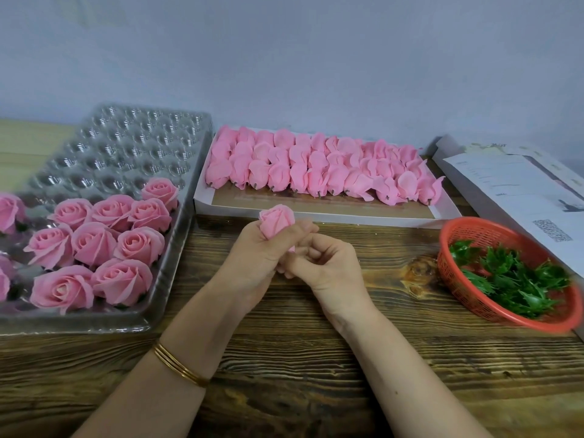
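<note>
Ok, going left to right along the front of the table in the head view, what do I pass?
You pass the clear plastic tray of finished pink roses → left hand holding a pink rosebud → right hand at the bud's base → red basket of green leaves.

No legible text anywhere: the white printed sheet (pixel 518 184) at the far right carries a QR code (pixel 552 230) and a few grey print lines, all too small and blurred to read.
</note>
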### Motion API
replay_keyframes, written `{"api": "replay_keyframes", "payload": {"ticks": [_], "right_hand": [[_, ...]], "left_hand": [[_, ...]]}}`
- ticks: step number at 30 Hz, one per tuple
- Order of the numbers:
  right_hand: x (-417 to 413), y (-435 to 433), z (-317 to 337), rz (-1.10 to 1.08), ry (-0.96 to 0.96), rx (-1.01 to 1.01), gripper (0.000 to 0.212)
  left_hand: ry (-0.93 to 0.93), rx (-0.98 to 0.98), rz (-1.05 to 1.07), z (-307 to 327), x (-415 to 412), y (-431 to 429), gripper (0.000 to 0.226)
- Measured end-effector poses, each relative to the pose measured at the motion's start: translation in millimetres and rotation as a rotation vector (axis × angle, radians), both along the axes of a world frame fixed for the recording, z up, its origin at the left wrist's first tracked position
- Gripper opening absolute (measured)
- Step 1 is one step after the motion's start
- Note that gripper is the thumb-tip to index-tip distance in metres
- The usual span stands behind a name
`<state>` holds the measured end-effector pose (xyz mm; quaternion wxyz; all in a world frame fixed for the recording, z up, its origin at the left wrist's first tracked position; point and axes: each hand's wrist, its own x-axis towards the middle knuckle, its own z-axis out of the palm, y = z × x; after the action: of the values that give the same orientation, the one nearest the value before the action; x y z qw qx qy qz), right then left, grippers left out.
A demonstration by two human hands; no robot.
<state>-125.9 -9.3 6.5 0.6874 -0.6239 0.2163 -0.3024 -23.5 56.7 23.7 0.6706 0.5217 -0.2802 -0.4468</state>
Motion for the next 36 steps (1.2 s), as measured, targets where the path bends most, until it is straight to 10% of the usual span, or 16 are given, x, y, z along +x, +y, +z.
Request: {"api": "replay_keyframes", "payload": {"ticks": [13, 25, 36], "right_hand": [[2.5, -1.9, 9.5, 0.250, -0.071, 0.497, 0.010], [3.2, 3.4, -2.6, -0.074, 0.064, -0.105, 0.027], [2.6, 3.8, 4.2, 0.039, 0.022, 0.118, 0.020]], "left_hand": [[0.055, -0.028, -0.091, -2.6, 6.5, 1.1, 0.019], [0.011, -0.009, 0.132, -14.3, -2.7, -8.6, 0.040], [0.020, 0.010, -0.033, 0.1, 0.1, 0.5, 0.033]]}}
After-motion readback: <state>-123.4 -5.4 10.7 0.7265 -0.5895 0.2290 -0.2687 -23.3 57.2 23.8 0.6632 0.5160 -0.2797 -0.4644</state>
